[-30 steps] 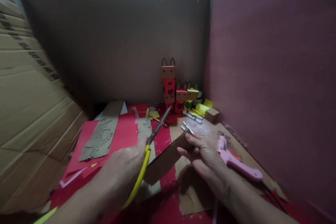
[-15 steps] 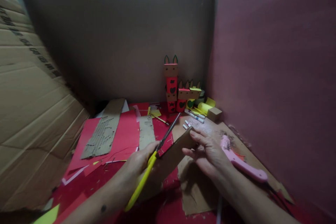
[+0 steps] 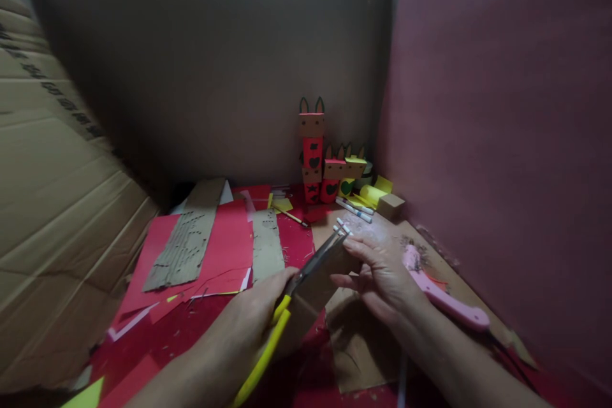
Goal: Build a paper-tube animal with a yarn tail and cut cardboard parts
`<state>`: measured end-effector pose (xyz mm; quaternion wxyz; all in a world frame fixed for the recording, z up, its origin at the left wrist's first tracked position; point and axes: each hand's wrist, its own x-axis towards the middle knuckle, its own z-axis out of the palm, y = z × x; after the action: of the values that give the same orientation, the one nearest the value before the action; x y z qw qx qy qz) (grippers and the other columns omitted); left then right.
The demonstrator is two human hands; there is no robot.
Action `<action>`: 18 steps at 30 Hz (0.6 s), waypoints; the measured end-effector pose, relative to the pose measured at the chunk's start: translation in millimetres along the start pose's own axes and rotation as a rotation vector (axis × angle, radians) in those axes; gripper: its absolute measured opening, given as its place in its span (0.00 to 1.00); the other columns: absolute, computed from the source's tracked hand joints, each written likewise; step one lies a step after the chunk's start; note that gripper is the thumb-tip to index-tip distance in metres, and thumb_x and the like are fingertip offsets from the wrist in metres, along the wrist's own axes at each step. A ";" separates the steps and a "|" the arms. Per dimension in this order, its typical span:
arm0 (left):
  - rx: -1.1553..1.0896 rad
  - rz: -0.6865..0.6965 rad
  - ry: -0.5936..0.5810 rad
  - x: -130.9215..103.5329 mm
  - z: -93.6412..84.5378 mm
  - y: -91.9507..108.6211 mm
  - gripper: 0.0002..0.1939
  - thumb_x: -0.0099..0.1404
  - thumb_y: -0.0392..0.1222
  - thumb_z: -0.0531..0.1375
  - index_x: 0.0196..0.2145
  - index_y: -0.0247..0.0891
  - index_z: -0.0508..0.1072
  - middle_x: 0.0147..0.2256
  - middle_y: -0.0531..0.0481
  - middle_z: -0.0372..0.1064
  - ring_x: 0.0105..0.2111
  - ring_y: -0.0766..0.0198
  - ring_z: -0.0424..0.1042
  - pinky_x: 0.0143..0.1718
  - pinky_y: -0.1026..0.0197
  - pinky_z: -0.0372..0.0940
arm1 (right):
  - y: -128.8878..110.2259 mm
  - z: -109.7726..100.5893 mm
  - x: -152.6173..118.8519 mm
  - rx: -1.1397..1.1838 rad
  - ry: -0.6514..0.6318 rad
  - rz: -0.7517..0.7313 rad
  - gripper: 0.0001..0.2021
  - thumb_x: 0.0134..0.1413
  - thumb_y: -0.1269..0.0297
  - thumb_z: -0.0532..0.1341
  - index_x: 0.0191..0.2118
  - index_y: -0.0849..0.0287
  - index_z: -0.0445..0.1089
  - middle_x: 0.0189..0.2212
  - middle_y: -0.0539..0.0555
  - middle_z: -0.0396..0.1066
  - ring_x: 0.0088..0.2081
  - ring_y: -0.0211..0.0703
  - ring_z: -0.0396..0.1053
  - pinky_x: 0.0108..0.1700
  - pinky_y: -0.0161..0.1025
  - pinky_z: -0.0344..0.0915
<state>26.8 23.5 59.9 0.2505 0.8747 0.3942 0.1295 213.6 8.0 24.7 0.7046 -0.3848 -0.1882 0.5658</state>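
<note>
My left hand is closed on yellow-handled scissors. Their dark blades slant up to the right along the upper edge of a brown cardboard piece. The tips reach just short of my right fingers. My right hand pinches the far end of that cardboard between thumb and fingers. Below it, a larger cardboard sheet lies on the red table surface. Part of the held piece is hidden behind my left hand and the scissors.
A pink glue gun lies to the right, its cord trailing forward. Red and brown paper figures stand at the back beside white markers. Red paper and cardboard strips cover the left. Cardboard walls surround the table.
The scissor blades have come down onto the cardboard's upper edge, where a blade stuck up beyond it before. My right hand keeps its grip in nearly the same spot.
</note>
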 end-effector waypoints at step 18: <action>0.507 0.051 -0.025 -6.5 11.4 -11.6 0.11 0.64 0.38 0.45 0.39 0.38 0.66 0.31 0.46 0.69 0.27 0.61 0.67 0.24 0.62 0.54 | 0.7 0.5 -6.2 0.035 -0.050 0.003 0.06 0.36 0.68 0.68 0.26 0.61 0.72 0.24 0.50 0.71 0.30 0.40 0.68 0.28 0.38 0.71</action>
<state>20.1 21.3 43.8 0.0247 0.9207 0.3889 0.0222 211.0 2.4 25.6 0.7055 -0.3586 -0.1952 0.5793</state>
